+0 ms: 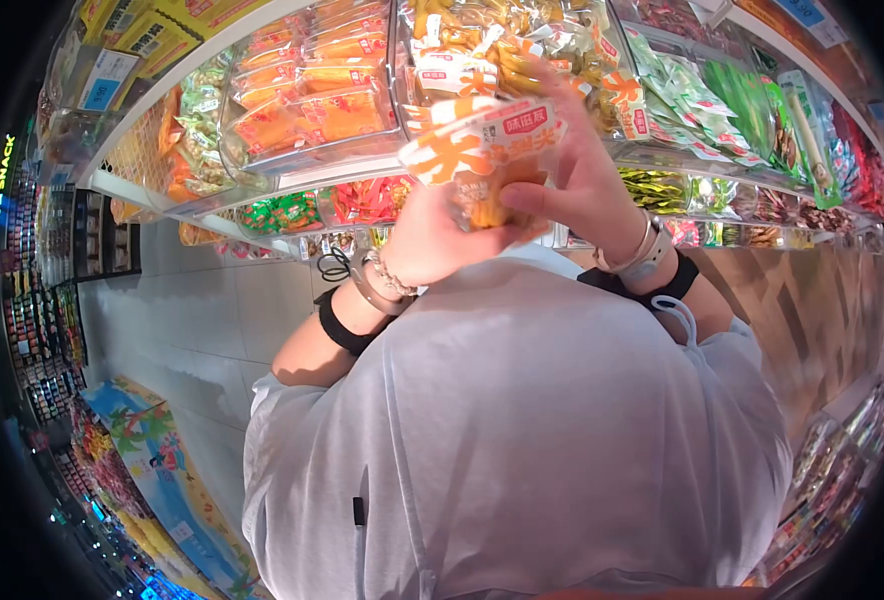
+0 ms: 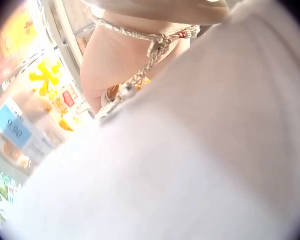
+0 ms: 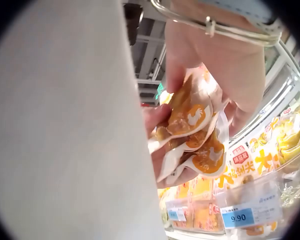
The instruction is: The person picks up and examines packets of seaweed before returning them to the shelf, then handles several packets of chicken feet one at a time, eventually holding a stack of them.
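Note:
Both hands hold a small stack of orange-and-white snack packets (image 1: 484,150) up in front of a shop shelf. My left hand (image 1: 430,228), with a bead bracelet at the wrist, grips the stack from the left and below. My right hand (image 1: 560,165), with a watch at the wrist, curls over the stack's right side, thumb on the front. In the right wrist view the packets (image 3: 192,137) are fanned between thumb and fingers. The left wrist view shows only the heel of the left hand (image 2: 112,62) and the bracelet (image 2: 152,47); a white shirt hides the rest.
Clear shelf bins (image 1: 307,95) of orange, yellow and green snack bags fill the wall ahead. A blue 9.90 price tag (image 3: 238,218) hangs on a bin front. A tiled aisle floor (image 1: 197,330) runs left, with more racks on both sides. My white shirt (image 1: 522,430) fills the lower view.

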Demonstrator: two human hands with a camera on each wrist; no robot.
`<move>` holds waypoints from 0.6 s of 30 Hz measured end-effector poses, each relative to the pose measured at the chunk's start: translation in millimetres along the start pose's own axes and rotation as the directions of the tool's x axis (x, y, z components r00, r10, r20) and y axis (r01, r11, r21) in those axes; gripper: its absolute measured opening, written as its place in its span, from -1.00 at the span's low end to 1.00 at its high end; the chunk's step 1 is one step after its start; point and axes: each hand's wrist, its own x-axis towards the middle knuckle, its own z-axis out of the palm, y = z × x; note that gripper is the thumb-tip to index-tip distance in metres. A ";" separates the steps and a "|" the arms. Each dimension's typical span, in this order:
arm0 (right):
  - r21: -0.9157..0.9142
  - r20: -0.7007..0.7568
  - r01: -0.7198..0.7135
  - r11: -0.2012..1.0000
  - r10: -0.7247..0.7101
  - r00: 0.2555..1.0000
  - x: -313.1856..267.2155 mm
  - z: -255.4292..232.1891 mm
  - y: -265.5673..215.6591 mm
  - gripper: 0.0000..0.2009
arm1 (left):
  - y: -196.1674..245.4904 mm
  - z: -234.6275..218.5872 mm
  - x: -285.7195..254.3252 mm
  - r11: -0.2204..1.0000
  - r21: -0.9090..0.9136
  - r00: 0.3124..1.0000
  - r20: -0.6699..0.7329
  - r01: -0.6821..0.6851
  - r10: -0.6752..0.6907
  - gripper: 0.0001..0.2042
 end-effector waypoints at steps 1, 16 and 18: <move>-0.036 0.102 -0.100 0.994 0.103 0.989 5.3 -2.7 -5.8 -0.21 | 6.3 -5.7 4.0 0.984 0.168 0.997 -0.040 -0.061 0.069 -0.51; 0.090 -0.189 -0.250 0.964 0.264 0.946 -29.3 -41.3 14.0 -0.64 | 25.9 -68.0 51.2 0.708 0.613 0.922 0.093 -0.350 0.375 -0.65; 0.089 -0.203 -0.278 0.956 0.291 0.935 -39.3 -51.3 13.2 -0.65 | 19.1 -85.9 72.3 0.672 0.692 0.944 0.041 -0.264 0.328 -0.71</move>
